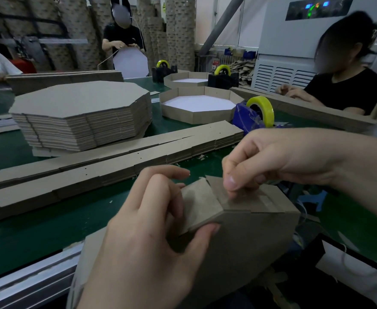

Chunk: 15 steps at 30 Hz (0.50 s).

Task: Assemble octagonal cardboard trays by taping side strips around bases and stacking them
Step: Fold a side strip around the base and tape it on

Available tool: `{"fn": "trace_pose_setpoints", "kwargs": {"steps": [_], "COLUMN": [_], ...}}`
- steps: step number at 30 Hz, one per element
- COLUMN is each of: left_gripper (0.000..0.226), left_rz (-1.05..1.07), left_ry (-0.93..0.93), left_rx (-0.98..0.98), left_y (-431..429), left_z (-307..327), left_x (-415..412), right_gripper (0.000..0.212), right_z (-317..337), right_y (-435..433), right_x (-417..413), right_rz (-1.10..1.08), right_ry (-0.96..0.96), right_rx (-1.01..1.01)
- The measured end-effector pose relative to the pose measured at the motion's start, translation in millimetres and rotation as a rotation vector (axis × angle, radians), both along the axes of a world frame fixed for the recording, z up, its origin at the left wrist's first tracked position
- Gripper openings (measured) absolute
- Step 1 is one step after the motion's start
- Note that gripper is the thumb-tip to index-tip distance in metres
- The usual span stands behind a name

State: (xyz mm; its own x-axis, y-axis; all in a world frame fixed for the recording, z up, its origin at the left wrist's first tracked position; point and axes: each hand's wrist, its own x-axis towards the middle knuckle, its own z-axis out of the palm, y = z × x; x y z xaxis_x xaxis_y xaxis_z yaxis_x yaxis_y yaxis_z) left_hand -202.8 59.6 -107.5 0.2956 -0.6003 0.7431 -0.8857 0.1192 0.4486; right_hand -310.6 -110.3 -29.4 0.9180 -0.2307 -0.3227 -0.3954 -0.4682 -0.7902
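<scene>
Two-handed, gripped brown cardboard side strip (202, 204) on octagonal cardboard base (250, 241) with left hand (160, 219), pinched clear tape (226, 199) down with right hand (272, 157), probably needed smoothing next

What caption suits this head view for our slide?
Left hand grips a cardboard tray while right hand pinches tape onto its corner, near stacked octagonal bases and tape dispenser.

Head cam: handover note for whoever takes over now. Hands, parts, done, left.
Left hand grips the side strip on the unfinished tray.
Right hand pinches the strip at the seam, over clear tape.
Base stack far left, strip stacks across the middle, blue tape dispenser ahead right.
Done: finished tray beside the dispenser.
Left: likely finish this seam, then stack the tray.
</scene>
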Motion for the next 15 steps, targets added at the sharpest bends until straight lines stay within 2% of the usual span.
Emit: {"fn": "trace_pose_setpoints", "kwargs": {"steps": [8,15], "left_gripper": [0.019,0.016], "left_rz": [-0.020,-0.030], "left_ry": [-0.069,-0.044], "left_rx": [0.055,0.081], "left_y": [-1.7,-0.1], "left_z": [-3.1,-0.3], "left_x": [1.2,-1.0], "right_gripper": [0.011,0.019], "right_z": [-2.2,0.1], "right_y": [-3.9,-8.2], "right_x": [-1.8,-4.0], "right_rz": [-0.014,-0.005], "right_ry": [0.016,0.120], "right_rx": [0.009,-0.016]}}
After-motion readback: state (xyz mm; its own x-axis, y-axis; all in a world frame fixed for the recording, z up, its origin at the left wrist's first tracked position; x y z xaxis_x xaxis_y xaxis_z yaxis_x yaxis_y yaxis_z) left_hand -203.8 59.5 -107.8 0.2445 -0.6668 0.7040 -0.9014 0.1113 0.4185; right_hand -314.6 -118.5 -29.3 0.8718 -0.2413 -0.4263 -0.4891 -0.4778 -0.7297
